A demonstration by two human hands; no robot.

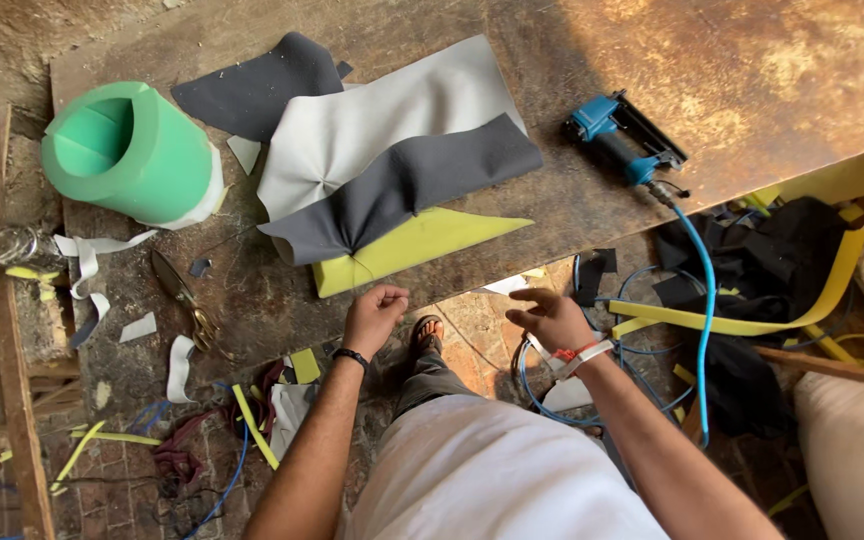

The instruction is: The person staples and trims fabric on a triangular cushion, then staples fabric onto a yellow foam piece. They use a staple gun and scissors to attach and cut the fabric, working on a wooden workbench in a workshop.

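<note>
While both forearms reach forward: left hand (374, 315) fingers pinch thread (357, 268) (thin) | right hand (550, 320) fingers wide, empty.

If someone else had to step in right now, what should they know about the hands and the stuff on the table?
Left hand: loosely closed at the table edge, pinching a thin thread that runs up to the cushion piece; exact grip is hard to see.
Right hand: open, empty, hovering off the table edge.
Cushion piece: yellow foam under grey fabric and dark grey fabric, gathered into folds.
Scissors lie to the left, beside a green foam roll.
Blue staple gun rests to the right, its blue hose hanging off the table.
Done: fabric laid and puckered over the foam.
Left: the fabric edges look loose, not fastened.
</note>
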